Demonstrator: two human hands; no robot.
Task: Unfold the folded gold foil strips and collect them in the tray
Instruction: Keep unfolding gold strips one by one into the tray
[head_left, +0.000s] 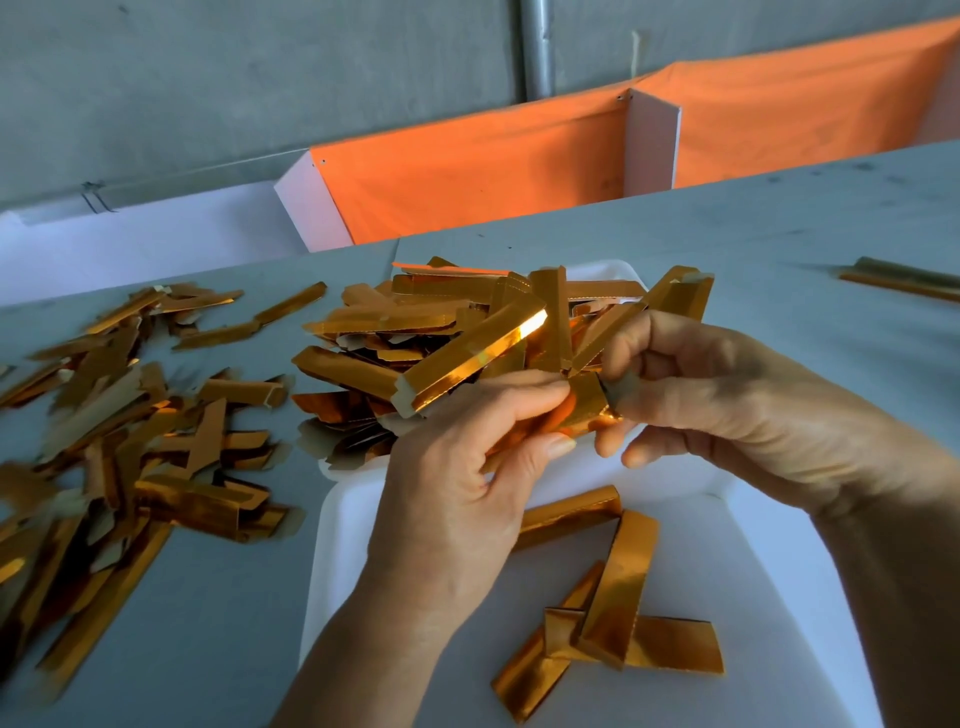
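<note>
— Surface and room?
— Pale grey table (727, 244), matte, faintly scuffed. Beyond the table, bright orange cloth (467, 171) stretched between white panels (655, 140), then a grey concrete wall (260, 78) with a metal pipe (537, 47).
— On the table?
— Near edge: white tray (727, 545), smooth, rounded corners, holding a few flat mirror-gold strips (618, 623). Farther in: second white tray (608, 270) heaped with creased gold pieces (415, 332). Left side: loose scattered pile (119, 441), shiny gold faces, dull beige backs.
— Hands?
— Above the near tray. Left hand (467, 467) and right hand (727, 410) both pinched tight on one folded gold strip (582, 405), thumbs and fingertips pressed to the foil.
</note>
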